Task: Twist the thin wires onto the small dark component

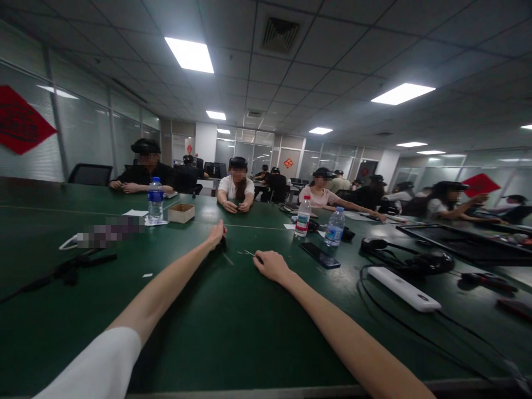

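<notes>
Both arms reach forward over the green table (191,338). My left hand (216,235) is out near the table's middle with its fingers curled together. Something dark shows just below it, but I cannot make out what it is. My right hand (272,265) rests on the tabletop, nearer to me and to the right. From its closed fingers a thin, pale metal-looking rod (249,253) points left, with a dark part at the fingertips. A few tiny bits lie on the table between the hands, too small to name.
Left of my hands stand a water bottle (155,200) and a small open box (181,213). To the right are two bottles, (303,217) one red-capped, a phone (320,255), headphones (428,261), a white power strip (404,288) and cables. Across the table sit several people.
</notes>
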Demonstrator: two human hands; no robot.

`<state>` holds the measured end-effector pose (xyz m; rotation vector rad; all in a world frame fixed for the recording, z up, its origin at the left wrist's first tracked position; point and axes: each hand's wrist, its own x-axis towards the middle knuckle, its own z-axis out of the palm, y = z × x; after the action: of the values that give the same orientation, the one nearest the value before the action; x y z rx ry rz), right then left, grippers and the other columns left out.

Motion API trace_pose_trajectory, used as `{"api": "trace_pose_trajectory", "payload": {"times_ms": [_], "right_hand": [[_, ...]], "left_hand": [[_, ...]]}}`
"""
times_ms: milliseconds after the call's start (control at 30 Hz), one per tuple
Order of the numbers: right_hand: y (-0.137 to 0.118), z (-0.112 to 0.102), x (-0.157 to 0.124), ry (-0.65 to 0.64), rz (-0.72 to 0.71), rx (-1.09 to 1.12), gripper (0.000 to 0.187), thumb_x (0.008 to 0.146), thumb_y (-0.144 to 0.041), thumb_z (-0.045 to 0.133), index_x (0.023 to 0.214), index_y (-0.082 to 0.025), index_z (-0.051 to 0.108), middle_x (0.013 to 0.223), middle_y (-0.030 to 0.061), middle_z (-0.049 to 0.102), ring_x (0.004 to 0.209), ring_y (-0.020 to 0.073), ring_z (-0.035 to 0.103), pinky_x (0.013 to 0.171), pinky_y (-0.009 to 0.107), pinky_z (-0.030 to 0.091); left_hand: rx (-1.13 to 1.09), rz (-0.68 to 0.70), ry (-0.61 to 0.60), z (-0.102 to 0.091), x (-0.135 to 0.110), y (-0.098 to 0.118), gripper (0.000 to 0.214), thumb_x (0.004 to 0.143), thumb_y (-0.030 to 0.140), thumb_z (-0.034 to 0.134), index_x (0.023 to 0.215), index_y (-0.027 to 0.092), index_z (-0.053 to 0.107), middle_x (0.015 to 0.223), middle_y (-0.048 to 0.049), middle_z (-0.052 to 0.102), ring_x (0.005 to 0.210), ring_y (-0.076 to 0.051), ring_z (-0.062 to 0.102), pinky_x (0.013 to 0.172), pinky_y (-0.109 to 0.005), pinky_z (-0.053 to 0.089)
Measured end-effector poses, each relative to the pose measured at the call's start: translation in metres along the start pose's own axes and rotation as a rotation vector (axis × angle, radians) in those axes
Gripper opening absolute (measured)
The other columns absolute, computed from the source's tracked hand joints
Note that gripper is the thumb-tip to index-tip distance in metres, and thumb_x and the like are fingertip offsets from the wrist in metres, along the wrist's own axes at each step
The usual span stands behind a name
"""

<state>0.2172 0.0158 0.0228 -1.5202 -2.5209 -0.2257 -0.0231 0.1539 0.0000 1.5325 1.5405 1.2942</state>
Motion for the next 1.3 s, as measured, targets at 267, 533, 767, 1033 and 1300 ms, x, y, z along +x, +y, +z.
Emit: {"api": "trace_pose_trajectory", "payload": {"times_ms": [267,533,767,1033,1300], "right_hand": [[0.001,0.001,0.002,-0.001,-0.014,0.048,0.038,0.095,-0.047,0.031,0.1,-0.022,0.06,0.089,0.0048,0.067,0.077,0.0155,0.061,0.067,0.023,0.042],[-0.001,0.0,0.002,-0.019,0.005,0.041,0.039,0.094,-0.048,0.031,0.102,-0.023,0.06,0.091,0.0046,0.066,0.076,0.0151,0.06,0.065,0.023,0.04],[-0.006,0.003,-0.001,0.066,0.109,-0.039,0.041,0.095,-0.048,0.027,0.107,-0.024,0.058,0.103,0.0061,0.064,0.086,0.0179,0.059,0.07,0.026,0.039],[-0.003,0.004,-0.001,0.063,0.16,-0.025,0.04,0.096,-0.046,0.026,0.108,-0.024,0.056,0.1,0.0055,0.063,0.084,0.0164,0.058,0.068,0.025,0.039],[-0.003,0.003,-0.001,0.029,0.112,0.019,0.042,0.096,-0.046,0.024,0.114,-0.024,0.055,0.105,0.0062,0.062,0.088,0.0165,0.057,0.071,0.025,0.04]], "left_hand": [[0.109,0.145,-0.287,-0.039,0.005,-0.029,0.051,0.069,0.057,0.059,0.096,0.014,0.06,0.091,-0.0062,0.063,0.081,-0.017,0.057,0.068,-0.023,0.044],[0.52,0.426,-0.355,-0.016,-0.002,-0.03,0.055,0.065,0.06,0.065,0.098,0.016,0.066,0.096,-0.0093,0.062,0.093,-0.023,0.055,0.078,-0.025,0.043],[0.386,0.511,-0.462,-0.002,-0.018,-0.016,0.054,0.065,0.035,0.067,0.117,0.019,0.059,0.091,-0.003,0.062,0.077,-0.016,0.057,0.073,-0.024,0.044],[0.081,0.522,-0.543,0.016,-0.041,-0.006,0.055,0.06,0.015,0.061,0.114,0.017,0.055,0.108,-0.006,0.06,0.082,-0.014,0.057,0.072,-0.023,0.046],[0.045,0.486,-0.592,0.013,-0.051,0.0,0.057,0.058,0.008,0.052,0.114,0.016,0.055,0.1,-0.0059,0.063,0.079,-0.015,0.058,0.067,-0.022,0.047]]}}
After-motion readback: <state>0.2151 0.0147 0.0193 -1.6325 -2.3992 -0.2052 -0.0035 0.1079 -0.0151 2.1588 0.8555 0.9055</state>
